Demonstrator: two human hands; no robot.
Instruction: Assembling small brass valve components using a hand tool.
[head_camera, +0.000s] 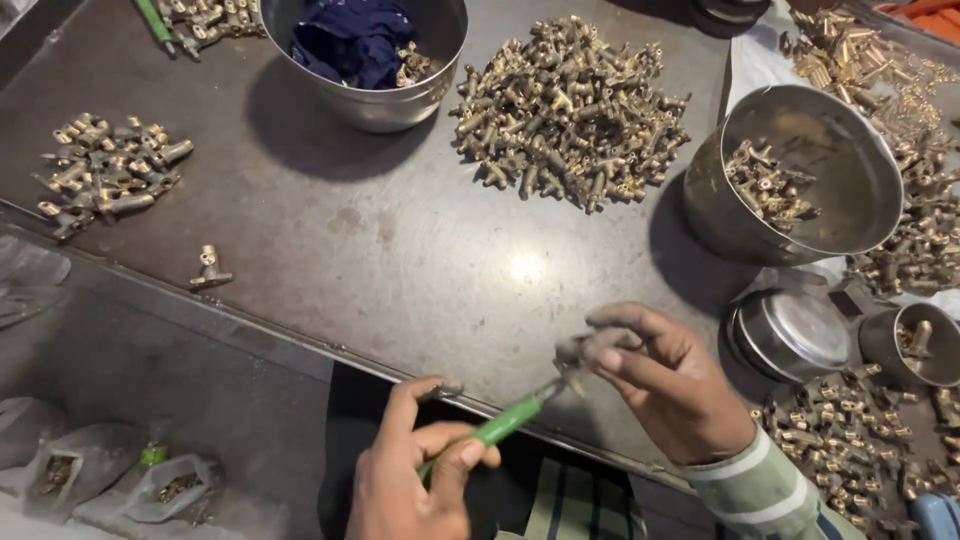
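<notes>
Two hands are working at the near edge of a dark metal counter (400, 250). The left hand (415, 480) is closing around the green handle of a thin tool (505, 422), fingers wrapped and thumb pressing on top, with the metal tip pointing up and right. The right hand (665, 385), in a striped sleeve, is pinching a small brass fitting (572, 350) between thumb and fingertips, and the tool's tip is meeting that fitting, just above the counter's near edge.

A large heap of brass fittings (570, 110) is lying in the far middle, and a smaller heap (105, 170) is sitting at the far left. One single fitting (210, 268) is lying alone, left of centre. A steel bowl (365, 110) at the far edge is holding a dark blue cloth (350, 40) and a few fittings. A tilted steel bowl (800, 175) at the right is holding a handful of brass parts, with more parts spreading behind and beside it. Near it, a round steel lid (790, 335) and a small steel cup (915, 345) are resting among scattered pieces (840, 430).

Below the counter at the near left, clear plastic bags (165, 490), crumpled and knotted, are holding small dark parts; any labels on them cannot be made out.
</notes>
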